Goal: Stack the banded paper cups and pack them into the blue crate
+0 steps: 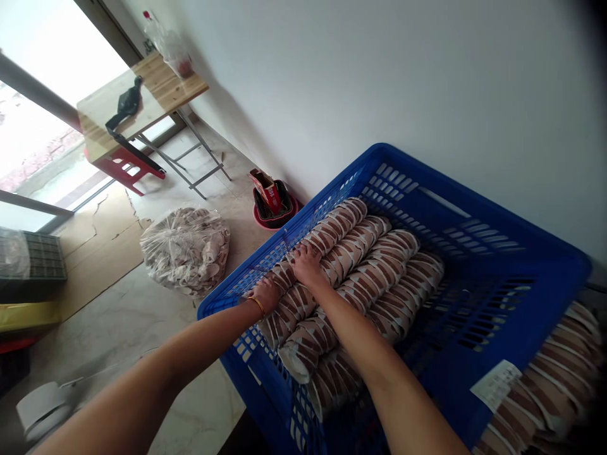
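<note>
Rows of nested brown-and-white paper cups (360, 265) lie on their sides in the blue crate (478, 208). The left hand (265, 294) and right hand (308, 264) press on the row nearest the crate wall, fingers curled over it; seemingly settling that row, which calls for even pressure.

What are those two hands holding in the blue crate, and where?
Both hands, left hand and right hand, press on one row of nested cups along its upper side; a closed grasp cannot be told.
</note>
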Available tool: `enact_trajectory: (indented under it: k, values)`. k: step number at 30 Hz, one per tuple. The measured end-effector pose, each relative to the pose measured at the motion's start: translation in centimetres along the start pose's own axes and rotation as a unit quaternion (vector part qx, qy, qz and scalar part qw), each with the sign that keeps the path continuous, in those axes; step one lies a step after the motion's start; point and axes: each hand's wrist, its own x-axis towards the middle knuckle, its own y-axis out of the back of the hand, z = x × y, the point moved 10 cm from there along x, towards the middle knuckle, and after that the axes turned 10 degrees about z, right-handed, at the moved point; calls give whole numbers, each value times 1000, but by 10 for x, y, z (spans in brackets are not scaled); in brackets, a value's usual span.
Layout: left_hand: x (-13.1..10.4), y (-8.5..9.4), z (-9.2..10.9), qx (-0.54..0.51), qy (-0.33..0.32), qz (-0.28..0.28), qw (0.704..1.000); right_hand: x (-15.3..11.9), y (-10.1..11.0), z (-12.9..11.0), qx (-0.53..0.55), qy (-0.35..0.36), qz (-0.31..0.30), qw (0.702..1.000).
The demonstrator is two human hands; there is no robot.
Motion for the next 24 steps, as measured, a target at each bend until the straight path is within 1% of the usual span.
enact_trajectory:
  k: [2, 4, 6, 7, 8, 11, 13, 14, 16, 18, 20, 22, 24]
  values:
    - [2, 15, 13, 14, -24, 7, 1000, 9, 26, 15, 12, 7, 16, 1000]
    - [10, 31, 28, 6, -56, 40, 998, 20, 52, 42, 10, -19, 53, 998]
    - [23, 40, 39, -1, -80, 77, 994, 30, 66, 72, 1, -54, 89, 995]
    - [31, 39, 42, -4, -83, 90, 992, 34, 67, 85, -3, -67, 100, 993]
    - [38, 35, 44, -5, -83, 99, 992, 36, 63, 96, -7, -77, 106, 991]
    - [58, 12, 41, -7, -73, 104, 992, 42, 37, 118, -10, -85, 94, 992]
    - [67, -2, 38, -9, -73, 101, 992, 46, 24, 125, -5, -79, 77, 994]
    - [71, -6, 36, -11, -75, 98, 992, 48, 22, 127, -3, -75, 71, 995]
    - [75, -8, 33, -13, -81, 94, 992, 47, 28, 123, -3, -71, 73, 995]
    - [75, -5, 33, -14, -87, 95, 992, 30, 41, 111, -12, -73, 92, 993]
    - [72, 1, 34, -14, -91, 102, 990, -6, 48, 94, -28, -82, 118, 989]
    - [67, 5, 37, -12, -93, 116, 989, -53, 42, 82, -37, -98, 141, 984]
    - [63, 4, 38, -8, -98, 131, 986, -93, 21, 73, -29, -86, 136, 987]
